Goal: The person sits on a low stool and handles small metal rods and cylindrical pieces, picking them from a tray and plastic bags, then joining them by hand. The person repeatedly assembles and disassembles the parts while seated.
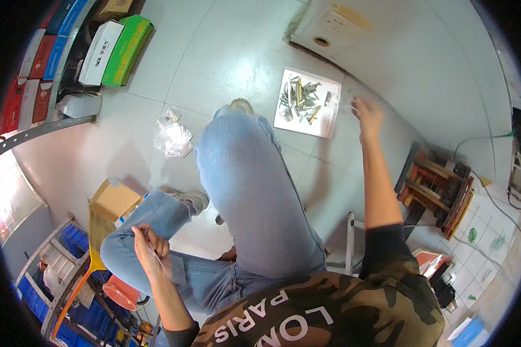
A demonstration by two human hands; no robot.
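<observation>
My left hand (149, 248) is closed, pinching a small clear plastic bag (176, 270) that hangs over my bent left leg. My right hand (367, 118) reaches out just past the right edge of a white tray (325, 125). Its fingers are curled together, and whatever is between them is too faint to make out. Loose metal fasteners (298, 98), silver and brass-coloured, lie heaped in the tray on the floor. Left of my raised knee, a clear plastic bag of small white pieces (175, 137) rests on the tiles.
An open cardboard box (117, 201) stands beside my left knee. Shelving with coloured boxes (43, 104) and a green box (126, 51) fills the far left. At right are a large pale cabinet (411, 63), a wooden stool (437, 185) and cables. An orange-red basin (121, 293) is at lower left.
</observation>
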